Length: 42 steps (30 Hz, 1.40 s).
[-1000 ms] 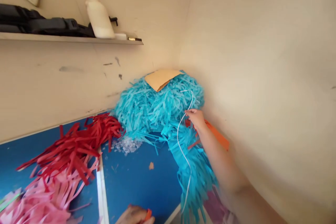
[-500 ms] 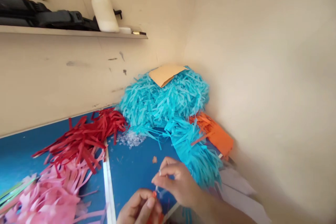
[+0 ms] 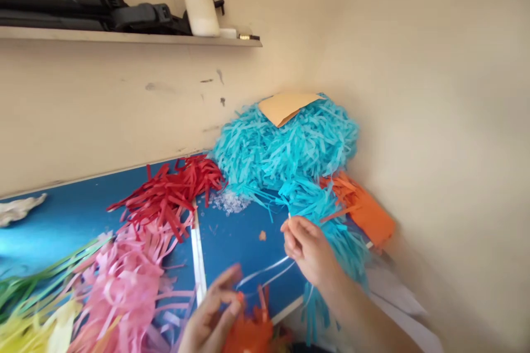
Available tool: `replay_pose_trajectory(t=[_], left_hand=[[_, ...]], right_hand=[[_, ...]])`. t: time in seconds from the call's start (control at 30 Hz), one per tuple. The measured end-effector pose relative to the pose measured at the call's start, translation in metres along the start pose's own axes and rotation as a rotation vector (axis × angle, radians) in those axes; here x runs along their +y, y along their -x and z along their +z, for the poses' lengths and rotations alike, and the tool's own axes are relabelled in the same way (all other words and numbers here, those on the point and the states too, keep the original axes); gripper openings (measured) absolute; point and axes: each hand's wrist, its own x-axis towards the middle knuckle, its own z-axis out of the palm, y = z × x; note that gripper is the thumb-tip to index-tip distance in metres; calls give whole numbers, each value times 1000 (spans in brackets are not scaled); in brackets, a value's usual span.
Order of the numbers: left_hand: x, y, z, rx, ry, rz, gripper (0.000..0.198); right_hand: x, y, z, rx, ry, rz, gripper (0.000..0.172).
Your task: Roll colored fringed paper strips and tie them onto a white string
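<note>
At the bottom of the frame, left of centre, the left hand (image 3: pixel 215 311) is slightly blurred, its thumb and index finger pinching the twisted tip of an orange fringe (image 3: pixel 248 335). That tip sits right at the fingertips, and the orange strips spread below and to the right of them, along the lower edge.

In the lower middle, right of centre, the right hand (image 3: pixel 308 245) grips a white string (image 3: pixel 265 270) between thumb and curled fingers; a short end pokes up above them. Two strands slope from beneath this hand down-left toward the orange tip; whether they loop around it is too blurred to tell. Turquoise fringe (image 3: pixel 348 251) lies just behind the right hand, right of centre.
</note>
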Motion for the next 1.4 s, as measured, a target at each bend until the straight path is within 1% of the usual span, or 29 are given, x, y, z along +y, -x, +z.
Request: replay_pose_trajectory(t=[0.03,0.07,0.1,0.17,0.23,0.3,0.37,0.53,0.67,0.73,0.8,0.87,0.9,0.93,0.97,1.0,1.1,1.17,1.2,1.23,1.27,1.33,1.37,1.4], left_hand=[[2,1,-2,103,43,30,34],[4,1,-3,176,115,26,32],[6,2,-2,208,209,-8,33],[11,2,3,182,411,-111,34],[16,2,10,125,572,-187,34],[20,2,16,86,665,-208,33],[21,3,18,68,700,-214,32],[18,4,19,87,687,-233,33],[17,5,19,48,649,-222,29],[15,6,19,40,585,-186,27],[14,6,18,65,472,-125,27],[14,6,20,91,351,-70,27],[15,7,21,103,307,-50,28],[17,8,23,118,281,-36,27],[19,10,25,137,272,-26,27],[21,12,28,159,273,-17,27],[26,18,33,240,230,16,28],[24,20,35,275,91,55,25],[20,20,35,286,-6,93,22],[16,20,35,294,-106,142,20],[11,19,35,295,-198,197,19],[3,18,35,284,-333,296,18],[1,17,34,278,-376,331,18],[0,17,32,270,-414,362,19]], right_hand=[[3,7,5,-42,187,-41,30],[6,15,11,-104,355,-71,29],[10,22,16,-177,486,-88,29],[16,32,25,-295,611,-99,28],[20,37,31,-346,646,-98,28],[23,37,32,-366,665,-80,27],[24,35,31,-393,682,-50,25],[25,33,30,-438,728,-34,24],[25,34,30,-437,719,8,22],[25,34,29,-438,704,36,22],[26,34,28,-418,674,59,23],[29,34,27,-398,598,95,18],[31,34,26,-392,546,118,23],[32,34,26,-394,493,143,32],[34,35,25,-405,444,168,40],[35,35,24,-419,406,187,45],[35,38,21,-469,373,201,45],[34,40,21,-481,446,148,33],[34,42,21,-478,515,97,23],[34,44,22,-468,605,20,10],[34,46,24,-448,702,-85,3],[31,48,25,-397,860,-332,17],[26,47,22,-366,885,-431,21],[18,45,17,-320,855,-491,24]])
